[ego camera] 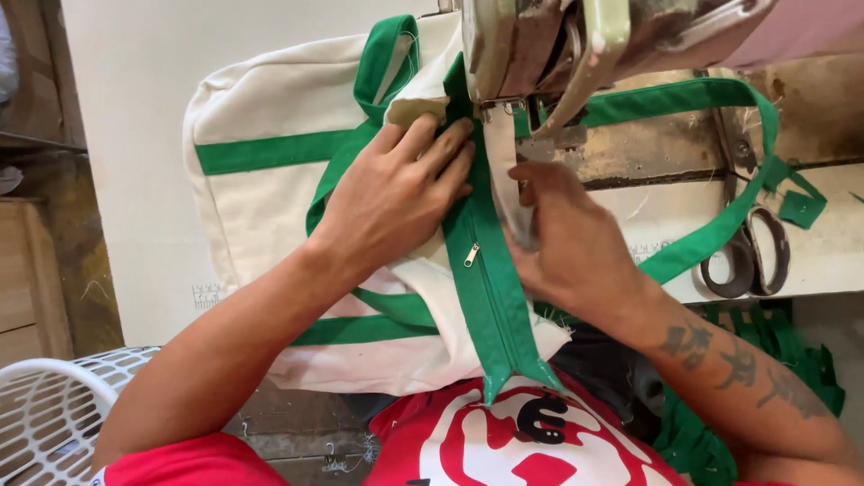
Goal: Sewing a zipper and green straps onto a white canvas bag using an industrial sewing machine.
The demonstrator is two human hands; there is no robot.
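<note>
Left hand [396, 193] lies flat, fingers spread, pressing the cream bag [270, 180] and the green zipper strip [481, 270] down just under the sewing machine [540, 45]. Right hand [562, 229], across the strip from that grip, pinches the cream fabric edge beside the needle area. This looks like the stitching step on the zipper; feeding onward calls for both grips moving together. Scissors [747, 252] lie on the tabletop [837, 243], well beyond the right grip.

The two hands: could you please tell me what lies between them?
Head view: the green zipper strip runs between the left hand and right hand.
</note>
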